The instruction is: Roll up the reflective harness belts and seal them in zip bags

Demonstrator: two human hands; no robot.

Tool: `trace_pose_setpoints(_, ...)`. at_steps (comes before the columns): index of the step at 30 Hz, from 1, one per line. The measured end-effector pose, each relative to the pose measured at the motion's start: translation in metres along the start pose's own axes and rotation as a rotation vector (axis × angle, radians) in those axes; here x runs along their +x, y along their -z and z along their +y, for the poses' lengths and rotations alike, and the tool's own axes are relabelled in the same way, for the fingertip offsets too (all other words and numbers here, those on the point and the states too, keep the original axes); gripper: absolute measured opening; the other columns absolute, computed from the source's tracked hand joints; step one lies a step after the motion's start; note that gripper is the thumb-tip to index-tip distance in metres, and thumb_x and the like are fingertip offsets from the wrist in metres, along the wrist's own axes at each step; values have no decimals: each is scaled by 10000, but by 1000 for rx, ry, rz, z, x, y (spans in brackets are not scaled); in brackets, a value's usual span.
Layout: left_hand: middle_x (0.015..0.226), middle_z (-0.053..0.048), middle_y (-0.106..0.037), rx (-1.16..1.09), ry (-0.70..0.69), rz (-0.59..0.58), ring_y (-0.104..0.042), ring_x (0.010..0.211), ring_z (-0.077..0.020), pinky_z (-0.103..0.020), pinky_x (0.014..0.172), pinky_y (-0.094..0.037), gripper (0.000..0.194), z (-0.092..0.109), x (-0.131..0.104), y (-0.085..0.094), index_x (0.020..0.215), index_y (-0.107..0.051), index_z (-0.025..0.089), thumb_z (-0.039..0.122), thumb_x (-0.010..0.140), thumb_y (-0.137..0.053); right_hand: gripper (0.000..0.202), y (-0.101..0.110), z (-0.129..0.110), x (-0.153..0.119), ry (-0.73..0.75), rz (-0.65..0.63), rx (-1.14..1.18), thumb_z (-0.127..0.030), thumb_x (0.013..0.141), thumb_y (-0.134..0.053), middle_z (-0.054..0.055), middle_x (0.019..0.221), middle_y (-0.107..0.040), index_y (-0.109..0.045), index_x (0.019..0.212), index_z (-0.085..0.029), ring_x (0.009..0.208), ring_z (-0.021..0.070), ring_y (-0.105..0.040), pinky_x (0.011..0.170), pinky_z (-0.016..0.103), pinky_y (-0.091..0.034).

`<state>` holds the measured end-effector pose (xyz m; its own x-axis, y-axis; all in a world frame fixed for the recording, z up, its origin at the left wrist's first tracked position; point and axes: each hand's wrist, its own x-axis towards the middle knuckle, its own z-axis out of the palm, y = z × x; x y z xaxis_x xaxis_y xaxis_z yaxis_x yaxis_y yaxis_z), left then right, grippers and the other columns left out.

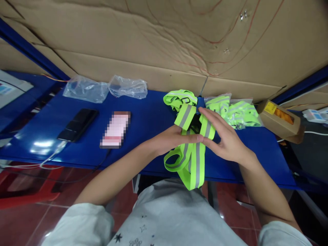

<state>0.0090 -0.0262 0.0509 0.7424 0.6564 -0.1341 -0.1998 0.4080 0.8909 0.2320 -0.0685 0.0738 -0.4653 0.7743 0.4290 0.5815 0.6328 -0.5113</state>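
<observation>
Both hands hold a neon-yellow reflective strap [197, 164] with a grey stripe, in front of my body at the table's near edge. My left hand [172, 139] grips it from the left, its thumb laid across the bands and its fingers mostly hidden behind. On the right, my right hand [225, 136] pinches a folded band between thumb and straight fingers. The thumbs meet at the middle. Loops of the strap hang below the hands, and a black part [196, 123] shows between the upper bands. Just beyond lies another bundled reflective strap [179, 97] with a black buckle.
Bagged straps [220, 102] lie behind my right hand, beside a cardboard box [280, 118]. A blue-handled tool [201, 101] with a thin metal shaft leans at the cardboard wall [115, 48]. Leftward are clear plastic bags [85, 89], a black phone [78, 124] with a cable and a blurred-out phone-shaped thing [115, 130].
</observation>
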Motion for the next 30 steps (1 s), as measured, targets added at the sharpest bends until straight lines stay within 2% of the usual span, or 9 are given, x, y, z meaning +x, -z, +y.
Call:
trace_pose_setpoints(7,999,-105,-806,267,-47,-128,-767,859,-213,-337,831,-618,351,0,-4,8,1016,-782,138,479,942,-758,682,9,-6,-4,-125,159,400,-406,938,-780,53,1610,-567,-544,1572,-322,1503,303,-527,1278,480,-424)
trace_pose_setpoints(12,1146,-88,-806,599,-235,-60,-753,1085,-262,-386,1005,-576,306,-9,0,19,1126,-799,198,430,1008,-638,755,13,-9,-14,-218,123,540,-445,883,-832,51,1605,-573,-546,1572,-326,1504,321,-525,1272,482,-429)
trace_pose_setpoints(18,1073,-109,-804,595,-147,-309,-758,1007,-278,-377,903,-603,455,-19,-1,33,1076,-780,173,594,970,-645,691,26,-30,-27,-369,93,856,-582,871,-790,41,1524,-650,-623,1506,-365,1377,341,-651,1177,463,-540)
trace_pose_setpoints(21,1284,-143,-758,690,-150,-391,-699,1250,-333,-436,1063,-564,491,-5,-8,37,1241,-740,160,565,976,-658,646,32,-36,-30,-368,102,909,-557,886,-770,41,1491,-677,-659,1477,-324,1349,334,-674,1145,438,-567)
trace_pose_setpoints(22,1450,-152,-675,724,-160,-379,-609,1397,-351,-459,1159,-506,568,3,-11,37,1395,-668,169,523,952,-714,638,34,-36,-31,-359,83,891,-533,892,-769,38,1495,-673,-659,1480,-312,1363,327,-665,1157,425,-556)
trace_pose_setpoints(24,1723,-136,-379,748,-233,-302,-348,1608,-359,-485,1305,-336,975,23,-19,35,1665,-369,245,429,843,-861,632,39,-36,-30,-340,41,841,-480,902,-774,30,1510,-662,-647,1496,-301,1393,305,-643,1173,381,-538)
trace_pose_setpoints(26,1791,-103,-201,702,-336,-230,-208,1661,-348,-481,1351,-231,1275,41,-25,29,1728,-149,322,343,737,-951,633,42,-35,-28,-315,4,809,-440,905,-784,23,1515,-659,-640,1505,-301,1397,287,-641,1155,336,-548)
trace_pose_setpoints(28,1764,-99,-293,605,-394,-220,-287,1635,-354,-473,1336,-275,1220,49,-26,20,1715,-226,336,282,730,-945,648,44,-37,-24,-270,-13,779,-432,896,-801,17,1513,-661,-637,1509,-300,1384,275,-652,1126,304,-565)
trace_pose_setpoints(30,1659,-106,-491,481,-356,-241,-454,1548,-357,-452,1280,-381,933,45,-22,9,1618,-484,296,273,780,-892,657,43,-41,-19,-224,6,706,-447,895,-808,14,1516,-659,-635,1512,-297,1382,264,-652,1142,289,-550)
